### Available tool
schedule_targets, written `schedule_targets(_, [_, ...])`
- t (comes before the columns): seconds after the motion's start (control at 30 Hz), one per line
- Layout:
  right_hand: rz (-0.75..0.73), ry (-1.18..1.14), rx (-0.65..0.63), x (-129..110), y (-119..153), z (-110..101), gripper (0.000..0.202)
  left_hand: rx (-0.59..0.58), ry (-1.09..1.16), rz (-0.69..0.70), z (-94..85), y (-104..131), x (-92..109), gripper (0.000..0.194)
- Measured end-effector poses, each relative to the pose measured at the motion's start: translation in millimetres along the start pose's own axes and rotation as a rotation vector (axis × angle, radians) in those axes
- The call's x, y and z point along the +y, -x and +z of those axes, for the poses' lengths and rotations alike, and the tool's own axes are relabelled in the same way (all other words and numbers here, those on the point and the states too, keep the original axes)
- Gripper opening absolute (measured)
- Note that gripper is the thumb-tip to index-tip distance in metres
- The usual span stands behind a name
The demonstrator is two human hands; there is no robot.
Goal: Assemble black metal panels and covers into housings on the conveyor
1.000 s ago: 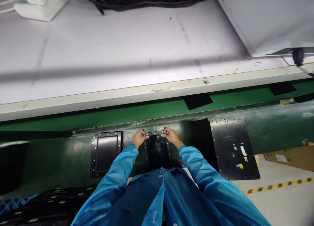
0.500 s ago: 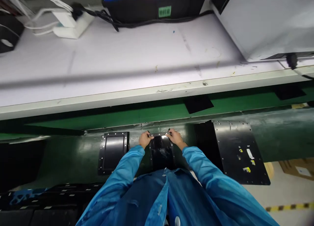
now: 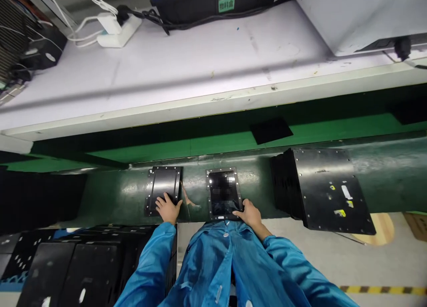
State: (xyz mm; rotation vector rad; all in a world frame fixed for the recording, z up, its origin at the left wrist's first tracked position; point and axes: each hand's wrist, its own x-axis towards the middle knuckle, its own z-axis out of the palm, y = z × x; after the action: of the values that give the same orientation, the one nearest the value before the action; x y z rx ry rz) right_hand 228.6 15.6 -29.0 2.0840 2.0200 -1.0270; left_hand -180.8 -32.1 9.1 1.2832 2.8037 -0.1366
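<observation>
My left hand (image 3: 168, 209) lies with spread fingers on the lower part of a black rectangular panel (image 3: 165, 180) with light dots around its rim. To its right, in the middle of the green surface, lies a glossy black framed panel (image 3: 224, 189), also dotted around the border, with reflections on its dark face. My right hand (image 3: 251, 214) holds this panel at its lower right edge, thumb on the frame and fingers along the side. The undersides of both panels are hidden.
A stack of larger black plates (image 3: 325, 187) stands to the right. More black plates (image 3: 90, 267) are stacked low at left. Above, a white shelf (image 3: 187, 62) carries a power strip (image 3: 120, 33), a black bin (image 3: 200, 6) and a grey-white box (image 3: 360, 18). A dark sheet (image 3: 271, 130) lies under the shelf.
Both hands have left the glossy panel's top edge. My left hand has moved onto the left panel, and my right hand has come down to the glossy panel's lower right edge. The view has shifted.
</observation>
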Motion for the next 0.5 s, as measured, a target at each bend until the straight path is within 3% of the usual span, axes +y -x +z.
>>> schedule_targets(0.07, [0.004, 0.037, -0.010, -6.1, 3.4, -4.1, 0.052, -0.031, -0.019, 0.035, -6.1, -0.3, 6.0, 0.084])
schedule_targets(0.17, [0.001, 0.074, 0.004, -12.7, 8.3, -12.6, 0.051, -0.075, 0.025, 0.038, -28.7, 3.8, 12.8, 0.072])
schedule_targets(0.3, [-0.084, -0.057, 0.181, -24.6, 11.8, -25.9, 0.038, -0.026, 0.207, -0.032, -72.2, 9.0, -9.6, 0.061])
schedule_targets(0.4, [-0.174, -0.298, 0.165, -51.7, 5.5, -32.1, 0.026, 0.069, 0.571, -0.109, -92.3, 9.8, -33.8, 0.051])
schedule_targets(0.5, [-0.185, -0.596, 0.006, -87.9, -3.3, -28.4, 0.029, 0.057, 1.066, -0.148, -86.9, 18.2, -28.3, 0.047])
